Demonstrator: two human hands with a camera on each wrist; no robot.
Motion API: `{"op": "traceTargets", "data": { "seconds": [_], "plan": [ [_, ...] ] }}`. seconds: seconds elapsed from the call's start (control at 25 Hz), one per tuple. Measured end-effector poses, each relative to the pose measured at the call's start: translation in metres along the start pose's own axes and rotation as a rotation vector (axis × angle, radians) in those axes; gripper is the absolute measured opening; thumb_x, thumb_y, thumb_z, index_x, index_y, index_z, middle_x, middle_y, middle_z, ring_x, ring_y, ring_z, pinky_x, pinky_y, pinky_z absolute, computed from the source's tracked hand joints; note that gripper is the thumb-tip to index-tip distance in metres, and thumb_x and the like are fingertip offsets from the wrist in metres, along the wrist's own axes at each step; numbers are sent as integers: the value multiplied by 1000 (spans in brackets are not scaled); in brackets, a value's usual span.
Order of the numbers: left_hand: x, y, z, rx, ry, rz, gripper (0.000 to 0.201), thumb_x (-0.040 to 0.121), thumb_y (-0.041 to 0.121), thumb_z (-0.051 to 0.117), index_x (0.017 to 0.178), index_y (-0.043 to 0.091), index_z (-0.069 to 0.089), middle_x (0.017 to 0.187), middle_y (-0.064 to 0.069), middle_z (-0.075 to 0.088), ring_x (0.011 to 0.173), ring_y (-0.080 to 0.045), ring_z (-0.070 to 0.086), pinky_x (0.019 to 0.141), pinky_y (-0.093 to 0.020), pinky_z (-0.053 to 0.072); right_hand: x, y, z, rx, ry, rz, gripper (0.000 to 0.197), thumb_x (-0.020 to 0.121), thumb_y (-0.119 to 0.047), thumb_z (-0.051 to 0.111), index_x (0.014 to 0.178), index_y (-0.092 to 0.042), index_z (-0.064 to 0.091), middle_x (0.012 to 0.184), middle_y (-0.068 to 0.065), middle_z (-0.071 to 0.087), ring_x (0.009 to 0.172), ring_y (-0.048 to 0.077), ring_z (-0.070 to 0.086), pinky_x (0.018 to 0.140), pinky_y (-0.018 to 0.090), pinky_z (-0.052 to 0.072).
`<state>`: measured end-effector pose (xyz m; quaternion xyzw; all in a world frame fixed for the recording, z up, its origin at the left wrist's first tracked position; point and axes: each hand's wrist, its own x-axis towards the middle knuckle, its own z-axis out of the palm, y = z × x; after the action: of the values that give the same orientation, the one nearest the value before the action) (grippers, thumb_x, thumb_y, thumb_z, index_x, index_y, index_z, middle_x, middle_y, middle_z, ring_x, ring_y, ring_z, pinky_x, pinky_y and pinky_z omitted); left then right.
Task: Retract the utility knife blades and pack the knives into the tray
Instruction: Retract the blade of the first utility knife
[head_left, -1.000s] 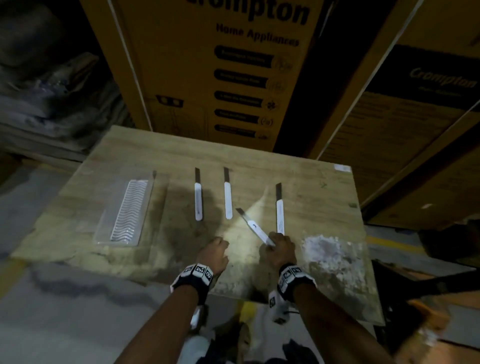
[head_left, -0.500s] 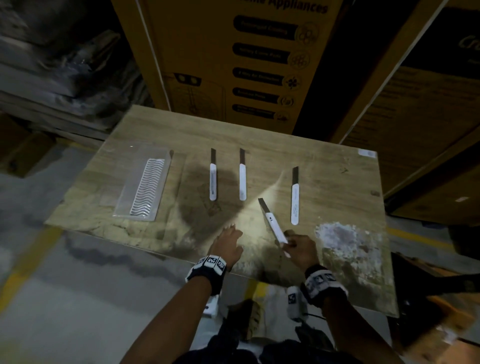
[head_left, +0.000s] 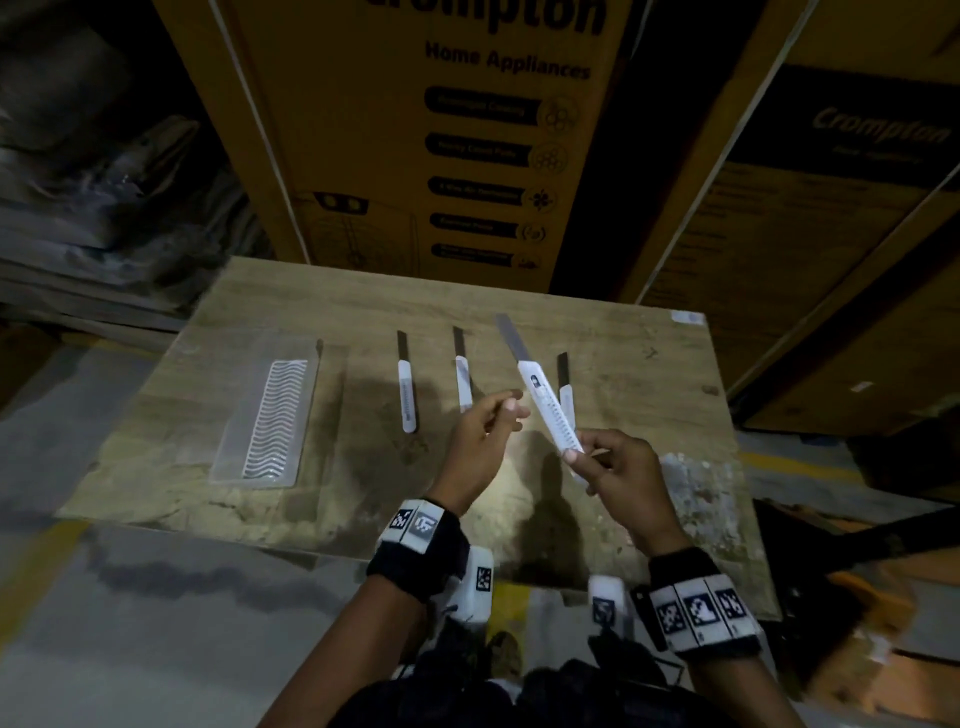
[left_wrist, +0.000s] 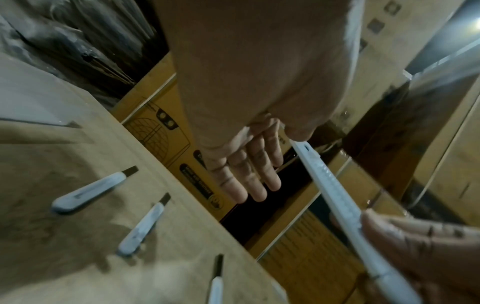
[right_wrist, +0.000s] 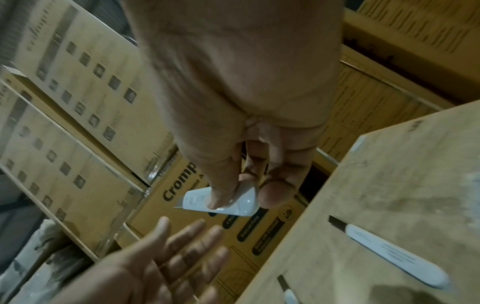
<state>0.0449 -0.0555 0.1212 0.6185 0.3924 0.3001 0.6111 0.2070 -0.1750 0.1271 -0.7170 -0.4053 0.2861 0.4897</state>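
My right hand (head_left: 576, 457) pinches the rear end of a white utility knife (head_left: 550, 410) and holds it above the table, tilted, with its grey blade out and pointing away. In the right wrist view my thumb lies on the knife (right_wrist: 221, 202). My left hand (head_left: 506, 410) hovers just left of the knife with straight fingers and holds nothing; its thumb is close to the front of the knife (left_wrist: 335, 193). Three more white knives (head_left: 407, 395), (head_left: 462, 384), (head_left: 565, 400) lie on the table with blades out. The clear ribbed tray (head_left: 234, 457) lies at the table's left.
The worn wooden table (head_left: 623, 338) is small, and its near edge lies just below my wrists. Tall yellow cardboard boxes (head_left: 467, 130) stand right behind it and to the right. Grey floor with a yellow line runs along the left.
My right hand has lifted the knife off the table and tilted it up. My left hand has risen from the table toward the knife.
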Motion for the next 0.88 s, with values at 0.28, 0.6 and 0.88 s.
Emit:
{"op": "traceTargets", "data": {
  "seconds": [0.28, 0.6, 0.88],
  "plan": [
    [2, 64, -41, -97, 23, 112, 13, 100, 13, 63, 97, 14, 75, 88, -6, 78, 75, -9, 70, 62, -22, 50, -8, -28, 17, 27, 13, -55, 21, 86, -8, 78, 95, -27, 81, 91, 4, 75, 72, 13, 67, 57, 27, 51],
    [12, 111, -85, -127, 68, 248, 10, 88, 15, 78, 84, 6, 81, 75, -5, 79, 63, -15, 72, 50, -24, 48, -6, -94, 70, 199, -6, -56, 5, 94, -16, 72, 92, -14, 76, 82, -1, 75, 70, 14, 66, 63, 28, 51],
    [24, 126, -122, -64, -62, 301, 9, 89, 22, 77, 91, 17, 83, 81, -7, 80, 70, -19, 70, 58, -34, 49, -8, -141, 105, 392, 60, -108, 21, 101, -5, 57, 121, -9, 62, 96, 14, 76, 75, 32, 74, 66, 32, 59]
  ]
}}
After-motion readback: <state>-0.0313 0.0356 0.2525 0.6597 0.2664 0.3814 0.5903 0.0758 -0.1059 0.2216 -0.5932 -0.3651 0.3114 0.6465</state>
